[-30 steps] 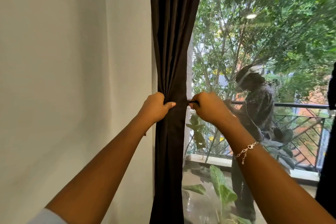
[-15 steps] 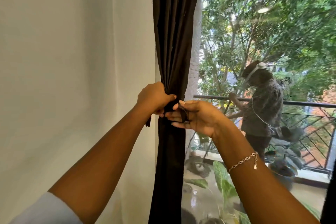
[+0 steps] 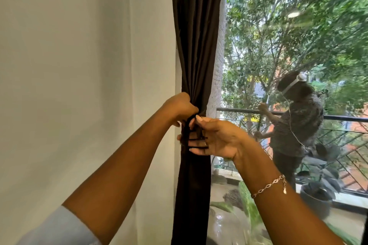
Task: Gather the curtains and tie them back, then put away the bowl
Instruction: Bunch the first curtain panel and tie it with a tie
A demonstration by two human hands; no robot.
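Lowered since the earlier frame, the right hand (image 3: pixel 215 138) has the tie (image 3: pixel 187 127) pinched among spread fingers. At frame centre the curtain (image 3: pixel 196 55) is gripped by the left hand (image 3: pixel 180 106). The wrap should be kept taut.

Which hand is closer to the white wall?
Left. The left hand grips the curtain right beside the wall; the right hand holds the tie on the curtain's window side, farther away.

Matt dark cloth curtain (image 3: pixel 196 45); smooth matt wall (image 3: pixel 79 65); shiny metal bracelet (image 3: pixel 268 186).
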